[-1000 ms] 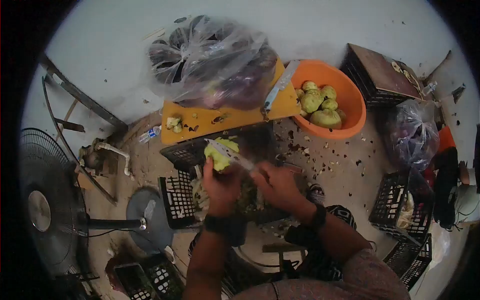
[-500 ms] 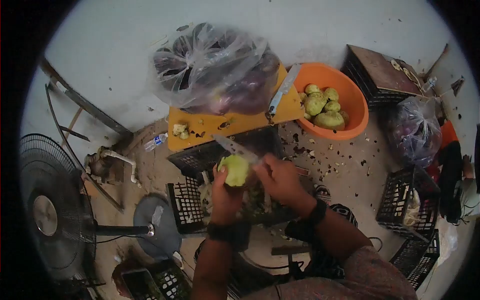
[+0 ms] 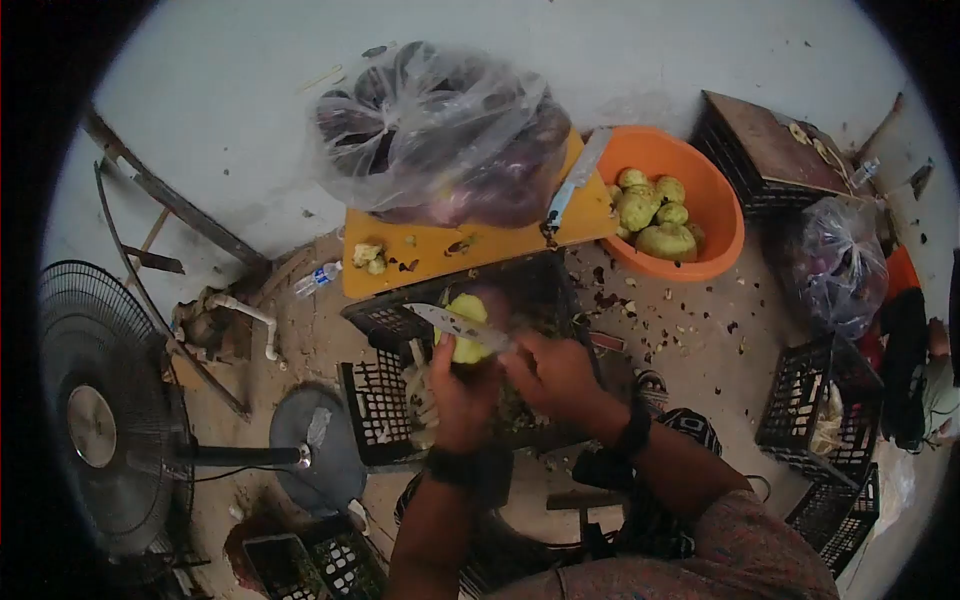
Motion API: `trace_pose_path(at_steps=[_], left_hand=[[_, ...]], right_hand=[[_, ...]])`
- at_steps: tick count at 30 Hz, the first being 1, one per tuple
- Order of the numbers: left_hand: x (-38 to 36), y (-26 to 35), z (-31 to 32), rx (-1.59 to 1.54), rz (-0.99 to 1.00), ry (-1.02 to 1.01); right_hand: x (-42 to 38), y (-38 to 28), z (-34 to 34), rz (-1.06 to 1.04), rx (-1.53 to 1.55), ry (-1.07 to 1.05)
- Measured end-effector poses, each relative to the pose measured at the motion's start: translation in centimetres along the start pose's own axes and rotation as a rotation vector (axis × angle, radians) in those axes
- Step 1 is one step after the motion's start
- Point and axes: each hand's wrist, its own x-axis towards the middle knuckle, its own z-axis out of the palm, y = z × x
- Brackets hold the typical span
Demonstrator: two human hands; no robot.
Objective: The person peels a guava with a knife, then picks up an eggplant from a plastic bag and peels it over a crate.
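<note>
Peeling step: left hand [image 3: 462, 385] grips green fruit [image 3: 467, 335], right hand [image 3: 548, 372] clamps knife [image 3: 458, 324] across it. Next likely needs rotating fruit under the blade.

No legible text, label, brand, number or sign is shown; the label on the small clear plastic bottle [image 3: 318, 279] is too small to be read.

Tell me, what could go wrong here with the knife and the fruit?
The knife in the right hand lies across the fruit, close to the left hand fingers; a slip could cut them. Peel bits may miss the crate below and fall on the floor.
</note>
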Motion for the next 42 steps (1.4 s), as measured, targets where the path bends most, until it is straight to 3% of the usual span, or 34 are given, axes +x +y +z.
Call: trace_pose_path(at_steps=[11, 14, 22, 30, 33, 42], left_hand=[[-0.6, -0.9, 1.0, 0.133, 0.046, -0.019], [-0.7, -1.4, 0.9, 0.088, 0.031, 0.071], [-1.3, -1.5, 1.4, 0.085, -0.003, 0.038], [-2.0, -0.9, 3.4, 0.020, -0.015, 0.085], [-1.6, -0.9, 1.9, 0.089, 0.034, 0.030], [-1.8, -1.5, 1.8, 0.085, 0.003, 0.037]], right_hand=[[-0.2, 0.2, 0.0, 0.031, 0.095, 0.030], [-0.3, 0.5, -0.2, 0.030, 0.092, 0.022], [-0.6, 0.7, -1.1, -0.004, 0.018, 0.015], [-0.3, 1.2, -2.7, 0.102, 0.016, 0.006], [-0.8, 0.6, -2.9, -0.010, -0.021, -0.059], [-1.1, 0.3, -2.0, -0.075, 0.050, 0.011]])
